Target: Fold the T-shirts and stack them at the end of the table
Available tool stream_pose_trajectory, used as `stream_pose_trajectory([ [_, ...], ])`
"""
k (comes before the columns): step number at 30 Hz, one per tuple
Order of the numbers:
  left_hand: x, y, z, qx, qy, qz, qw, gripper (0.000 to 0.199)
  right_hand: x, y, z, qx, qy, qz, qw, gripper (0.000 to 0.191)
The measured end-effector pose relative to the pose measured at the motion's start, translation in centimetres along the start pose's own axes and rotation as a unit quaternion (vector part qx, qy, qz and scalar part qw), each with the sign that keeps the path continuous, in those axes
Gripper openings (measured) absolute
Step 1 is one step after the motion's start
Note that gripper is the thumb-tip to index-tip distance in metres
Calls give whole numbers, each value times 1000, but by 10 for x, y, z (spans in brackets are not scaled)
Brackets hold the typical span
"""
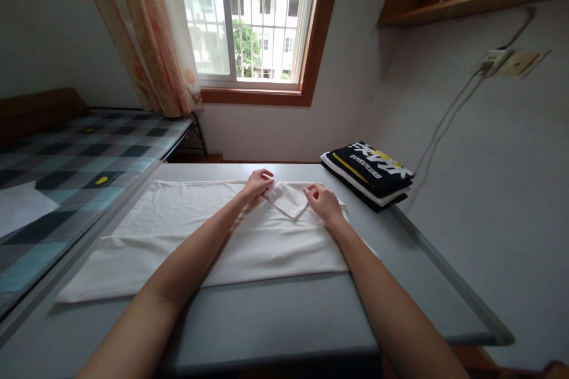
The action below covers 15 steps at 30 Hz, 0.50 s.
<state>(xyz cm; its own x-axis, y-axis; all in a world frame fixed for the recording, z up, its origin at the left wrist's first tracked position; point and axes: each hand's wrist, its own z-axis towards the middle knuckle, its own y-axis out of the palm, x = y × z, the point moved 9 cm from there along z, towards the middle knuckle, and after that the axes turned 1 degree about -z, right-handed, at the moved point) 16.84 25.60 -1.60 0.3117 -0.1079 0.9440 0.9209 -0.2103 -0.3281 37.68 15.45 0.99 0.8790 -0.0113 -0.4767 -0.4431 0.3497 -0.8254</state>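
Observation:
A white shirt (pixel 178 249) lies flat and lengthwise across the table, one long side folded over onto itself. Near its right end, a pointed flap (pixel 288 198) that looks like a sleeve is turned over on top. My left hand (pixel 258 185) pinches the flap's upper left corner, fingers closed. On the other side, my right hand (pixel 323 202) has thumb and fingers closed on the flap's right edge. Both forearms reach over the shirt and cover parts of it.
Folded dark and white clothes (pixel 371 174) are stacked at the table's back right, beside the wall. The grey table (pixel 275 325) adjoins a bed with a checked cover (pixel 133 151) at left. A cable (pixel 448 109) hangs from a socket on the right wall.

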Motion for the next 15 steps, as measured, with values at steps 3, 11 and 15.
stream_pose_trajectory([
  [3,5,-2,3,34,78,100,991,25,12,-2,0,24,35,-49,998,32],
  [11,13,-2,-4,71,191,286,936,25,28,3,4,35,87,-54,994,40],
  [15,14,1,-7,52,193,288,937,21,40,0,3,44,132,-62,988,40],
])
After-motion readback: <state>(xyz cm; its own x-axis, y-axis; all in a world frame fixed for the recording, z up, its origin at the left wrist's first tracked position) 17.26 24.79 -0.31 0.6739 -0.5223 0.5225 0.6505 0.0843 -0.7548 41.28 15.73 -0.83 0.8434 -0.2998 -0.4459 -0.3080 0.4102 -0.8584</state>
